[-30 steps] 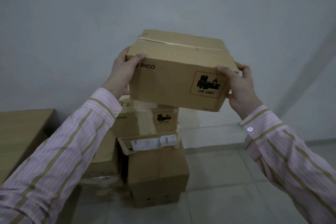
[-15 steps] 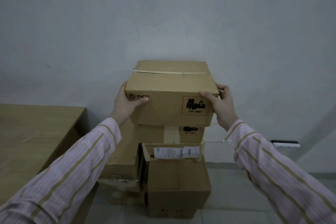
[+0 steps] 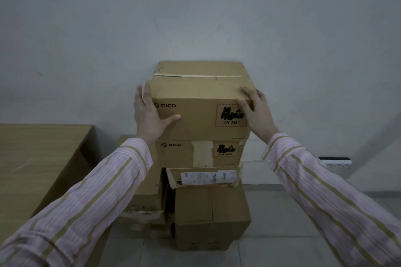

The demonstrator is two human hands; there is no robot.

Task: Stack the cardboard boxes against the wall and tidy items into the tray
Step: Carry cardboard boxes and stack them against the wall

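A brown PICO cardboard box with a UN 3481 label sits on top of the stack, its back against the grey wall. Under it lies a second PICO box, then a larger box with a torn flap and a shipping label. My left hand lies flat on the top box's left side, with its thumb on the front face. My right hand rests with straight fingers on the front right corner. No tray is in view.
Another cardboard box stands on the floor to the left of the stack. A wooden table fills the left side. A white power strip lies by the wall at the right, above grey floor tiles.
The top box came down from mid-air onto the stack and moved back to the wall. Both hands have loosened from gripping its sides to lying flat on it.
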